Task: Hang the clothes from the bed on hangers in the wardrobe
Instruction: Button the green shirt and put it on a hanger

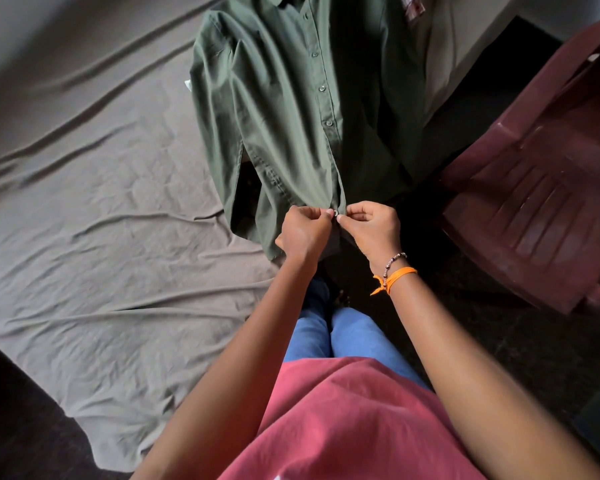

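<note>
**Both hands at the shirt's lowest button**

I see the green shirt (291, 109) lying over the bed (94, 209) edge, beside the chair (541, 174). My left hand (303, 230) and right hand (373, 226) each pinch the shirt's front edge at the bottom button (336, 213).

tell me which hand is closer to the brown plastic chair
Right. The right hand pinches the green shirt at its lowest button, on the chair's side. The left hand pinches the shirt's other edge, farther from the chair.
</note>
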A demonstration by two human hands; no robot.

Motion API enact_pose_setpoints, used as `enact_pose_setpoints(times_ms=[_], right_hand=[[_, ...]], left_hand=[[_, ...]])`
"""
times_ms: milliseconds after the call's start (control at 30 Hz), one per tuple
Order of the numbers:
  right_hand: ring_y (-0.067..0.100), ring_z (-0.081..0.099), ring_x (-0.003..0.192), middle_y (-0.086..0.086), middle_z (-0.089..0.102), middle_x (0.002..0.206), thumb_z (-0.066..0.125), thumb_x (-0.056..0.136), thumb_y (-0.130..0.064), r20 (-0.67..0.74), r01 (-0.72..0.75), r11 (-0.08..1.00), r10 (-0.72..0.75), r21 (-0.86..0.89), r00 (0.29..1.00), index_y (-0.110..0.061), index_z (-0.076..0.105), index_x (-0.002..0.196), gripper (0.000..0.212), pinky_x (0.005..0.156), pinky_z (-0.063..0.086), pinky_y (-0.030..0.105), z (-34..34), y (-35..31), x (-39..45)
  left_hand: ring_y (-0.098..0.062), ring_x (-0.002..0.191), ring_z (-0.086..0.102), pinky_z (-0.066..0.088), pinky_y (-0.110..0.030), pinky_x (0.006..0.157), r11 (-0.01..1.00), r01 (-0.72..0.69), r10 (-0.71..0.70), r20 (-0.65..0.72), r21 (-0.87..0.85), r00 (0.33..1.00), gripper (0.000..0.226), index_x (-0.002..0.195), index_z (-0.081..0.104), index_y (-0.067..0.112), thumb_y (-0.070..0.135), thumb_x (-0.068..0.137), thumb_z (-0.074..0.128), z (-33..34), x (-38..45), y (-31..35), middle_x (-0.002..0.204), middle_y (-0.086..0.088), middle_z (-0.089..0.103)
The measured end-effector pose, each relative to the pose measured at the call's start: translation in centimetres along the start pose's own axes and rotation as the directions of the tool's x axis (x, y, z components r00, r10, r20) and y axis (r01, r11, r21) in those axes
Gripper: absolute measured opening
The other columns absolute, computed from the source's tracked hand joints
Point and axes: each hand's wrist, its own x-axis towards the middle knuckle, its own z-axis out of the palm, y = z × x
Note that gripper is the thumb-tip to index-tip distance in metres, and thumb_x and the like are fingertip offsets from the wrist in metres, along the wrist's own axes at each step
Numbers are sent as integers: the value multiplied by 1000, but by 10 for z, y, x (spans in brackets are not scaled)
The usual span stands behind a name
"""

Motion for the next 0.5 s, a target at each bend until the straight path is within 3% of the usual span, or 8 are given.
enact_pose_setpoints(times_ms=[100,167,233,333,500], right_hand=[[14,63,72,3,66,70,70,78,-3,24,-31,996,29,78,999,-9,71,78,6,70,53,25,-1,0,-2],[15,61,72,6,66,70,62,82,0,53,-67,986,59,152,997,-14,69,70,20,70,52,27,-3,0,-2],[13,62,70,7,66,73,62,83,2,107,-101,976,82,191,991,-6,70,80,12,68,52,23,-4,0,-3],[6,64,64,5,68,73,67,80,3,142,-118,970,89,210,986,-1,70,87,9,60,51,16,-5,-1,-3],[11,60,60,4,66,66,73,75,-1,102,-64,989,50,136,994,-15,67,68,16,57,51,21,0,-1,-1]], left_hand=[[-7,75,59,38,-35,91,1000,-10,10,-5,18,1000,29,56,59,23,32,83,67,1,2,-2,66,12,60],[-14,81,63,39,-36,88,1000,1,-1,26,8,1000,30,54,62,22,33,81,69,-1,4,-3,63,11,60],[-21,79,64,44,-44,89,1000,10,-8,77,-21,997,28,50,66,25,34,76,71,-3,7,-5,56,11,60],[-15,68,61,47,-51,93,998,17,-9,130,-67,991,24,51,68,29,29,74,73,-7,9,-6,53,10,64],[-13,67,61,53,-37,84,994,16,-3,113,-111,994,25,57,64,17,10,79,72,-12,7,-1,64,1,63]])
